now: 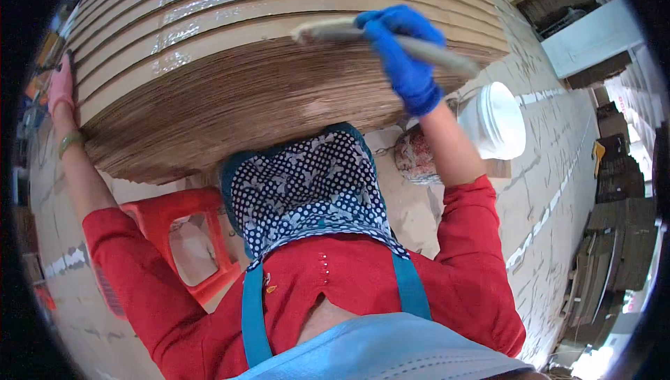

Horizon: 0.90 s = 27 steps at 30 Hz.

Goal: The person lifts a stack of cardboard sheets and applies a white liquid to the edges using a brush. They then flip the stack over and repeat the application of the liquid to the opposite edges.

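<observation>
My right hand (408, 52), in a blue glove, is closed around the handle of a brush (328, 30). The brush lies nearly level over the front edge of a tall stack of cardboard sheets (244, 94), its bristle end pointing left and its handle blurred at the right. Wet, shiny streaks show on the stepped upper sheets at the left. My left hand (61, 87), in a pink glove, rests along the stack's left side with fingers extended. I cannot see anything held in it.
A white bucket (492, 122) stands right of the stack, beside a stained container (417, 157). A red plastic stool (181, 219) is at the lower left. More cardboard piles (607, 254) line the right side, and a white panel (592, 38) is at the upper right.
</observation>
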### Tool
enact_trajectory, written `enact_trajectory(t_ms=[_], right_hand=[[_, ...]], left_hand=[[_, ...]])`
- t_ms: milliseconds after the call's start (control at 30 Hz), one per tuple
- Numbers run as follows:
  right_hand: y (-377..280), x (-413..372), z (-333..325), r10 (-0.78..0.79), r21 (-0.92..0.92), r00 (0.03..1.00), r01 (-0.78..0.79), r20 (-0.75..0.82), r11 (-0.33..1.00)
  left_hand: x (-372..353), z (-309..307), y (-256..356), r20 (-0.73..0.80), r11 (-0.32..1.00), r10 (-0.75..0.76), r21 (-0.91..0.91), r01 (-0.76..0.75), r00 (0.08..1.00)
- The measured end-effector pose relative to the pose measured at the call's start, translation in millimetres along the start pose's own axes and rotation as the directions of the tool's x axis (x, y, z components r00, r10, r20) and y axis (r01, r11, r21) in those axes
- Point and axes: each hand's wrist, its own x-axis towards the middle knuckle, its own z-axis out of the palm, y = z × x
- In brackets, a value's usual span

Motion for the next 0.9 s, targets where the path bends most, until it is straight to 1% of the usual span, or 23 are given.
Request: enact_trajectory(t_ms=[67,133,200,233,267,300,333,400,433,500,533,600,633,667,700,767,833,867,900], right_hand=[[24.8,26.7,-16.9,0.168,0.018,0.981,-0.167,-0.097,0.986],[74.7,65.2,-33.8,0.070,0.016,0.992,-0.069,-0.107,0.998],[111.7,79.3,-34.5,0.137,-0.130,0.955,-0.176,-0.264,0.976],[108.0,78.6,-27.9,0.140,-0.127,0.957,-0.176,-0.255,0.976],[105.4,76.8,-17.7,0.206,-0.268,0.940,-0.279,-0.271,0.922],[103.2,73.9,-6.0,0.265,-0.401,0.917,-0.372,-0.297,0.837],[90.1,69.5,15.7,0.152,-0.079,0.946,-0.182,-0.287,0.980],[49.3,47.4,44.2,0.177,0.152,0.970,-0.152,-0.169,0.977],[27.9,32.6,50.0,0.326,0.021,0.945,-0.326,-0.027,0.945],[-4.5,11.5,72.2,0.106,-0.059,0.994,-0.106,-0.004,0.993],[-19.6,5.9,76.3,0.102,-0.053,0.995,-0.102,-0.002,0.993],[-40.8,1.5,81.7,-0.028,-0.020,1.000,0.028,0.002,0.999],[-38.9,3.1,78.4,-0.034,-0.012,0.999,0.034,0.001,0.999],[-32.9,6.0,67.6,-0.049,-0.016,0.998,0.049,-0.034,0.999],[-25.9,10.4,56.1,-0.063,-0.021,0.996,0.062,-0.064,0.998],[1.8,33.7,37.9,0.008,-0.167,0.989,-0.032,-0.145,0.985],[60.9,61.3,33.6,-0.006,-0.133,0.982,-0.020,-0.191,0.991],[60.6,67.2,45.8,-0.008,-0.125,0.983,-0.016,-0.185,0.992],[60.4,71.1,62.6,0.046,-0.336,0.962,-0.139,-0.270,0.931]], left_hand=[[-10.4,-2.6,7.2,-0.052,0.998,0.049,-0.036,-0.051,0.997],[-17.3,-2.5,13.2,-0.083,0.994,0.094,-0.046,-0.098,0.992],[-19.5,-2.8,15.7,-0.081,0.992,0.111,-0.059,-0.116,0.991],[-19.8,-3.1,15.2,-0.073,0.991,0.118,-0.061,-0.122,0.990],[-19.1,-4.3,15.2,-0.072,0.989,0.125,-0.065,-0.129,0.990],[-19.1,-4.7,15.0,-0.067,0.989,0.126,-0.071,-0.131,0.990],[-18.7,-5.2,15.4,-0.069,0.988,0.128,-0.075,-0.133,0.989],[-18.5,-4.7,15.0,-0.062,0.988,0.124,-0.080,-0.128,0.990],[-17.7,-3.7,14.3,-0.066,0.990,0.116,-0.072,-0.121,0.991],[-17.0,-3.3,12.7,-0.082,0.993,0.103,-0.042,-0.106,0.991],[-16.6,-3.4,12.2,-0.087,0.994,0.098,-0.039,-0.101,0.991],[-16.2,-2.8,10.4,-0.067,0.996,0.094,0.004,-0.094,0.993],[-13.6,-4.2,10.1,-0.059,0.996,0.092,0.026,-0.090,0.994],[-9.4,-5.4,9.9,-0.069,0.996,0.084,0.029,-0.083,0.994],[-5.7,-4.1,9.3,-0.051,0.996,0.087,-0.005,-0.087,0.995],[-4.4,0.3,3.9,-0.008,0.993,0.090,-0.071,-0.090,0.996],[-8.8,2.3,4.2,-0.021,0.996,0.067,-0.057,-0.068,0.998],[-12.3,1.6,8.2,-0.037,0.997,0.056,-0.051,-0.057,0.998],[-15.7,0.0,12.4,-0.054,0.998,0.047,-0.046,-0.049,0.997]])
